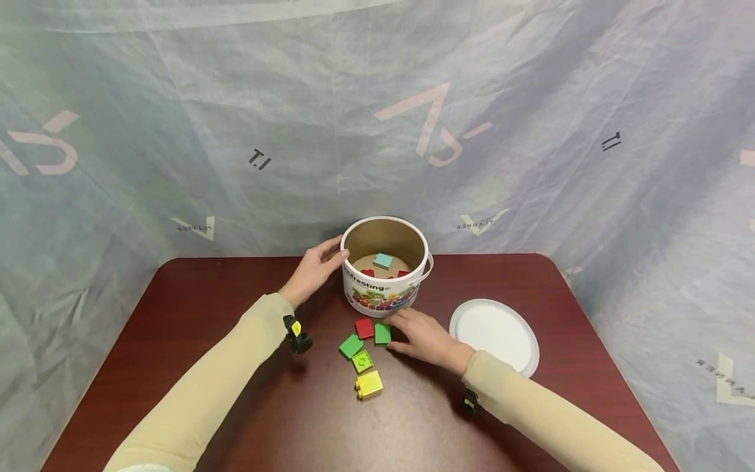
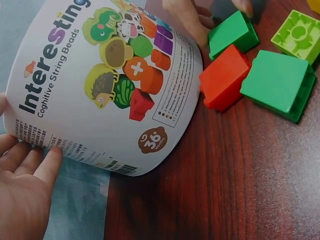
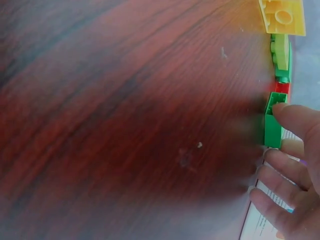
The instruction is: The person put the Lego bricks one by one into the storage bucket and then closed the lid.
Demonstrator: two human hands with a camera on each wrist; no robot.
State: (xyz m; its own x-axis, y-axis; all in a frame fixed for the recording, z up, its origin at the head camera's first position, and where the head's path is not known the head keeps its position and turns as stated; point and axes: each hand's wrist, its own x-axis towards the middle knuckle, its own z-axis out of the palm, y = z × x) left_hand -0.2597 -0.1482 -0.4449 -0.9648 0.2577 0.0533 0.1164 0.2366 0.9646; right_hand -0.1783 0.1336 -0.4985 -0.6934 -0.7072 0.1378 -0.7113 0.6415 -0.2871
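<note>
A white bucket (image 1: 377, 301) with a printed label stands at the back of the table. My left hand (image 1: 315, 270) rests against its left side, thumb near the rim, fingers spread along the wall in the left wrist view. Just in front of the bucket, my right hand (image 1: 427, 337) pinches a green block (image 3: 272, 130) between thumb and index finger. Beside that block lie a red block (image 1: 364, 328), another green block (image 1: 350, 347), a lime block (image 1: 362, 361) showing its hollow underside, and a yellow block (image 1: 369, 384).
Inside the bucket lie a light-blue block (image 1: 383, 261) and some red pieces (image 1: 367, 272). A white round lid (image 1: 492, 334) lies to the right, close to my right forearm. The bucket's handle (image 1: 426, 272) hangs on its right side. A grey curtain (image 1: 330, 131) rises behind the table.
</note>
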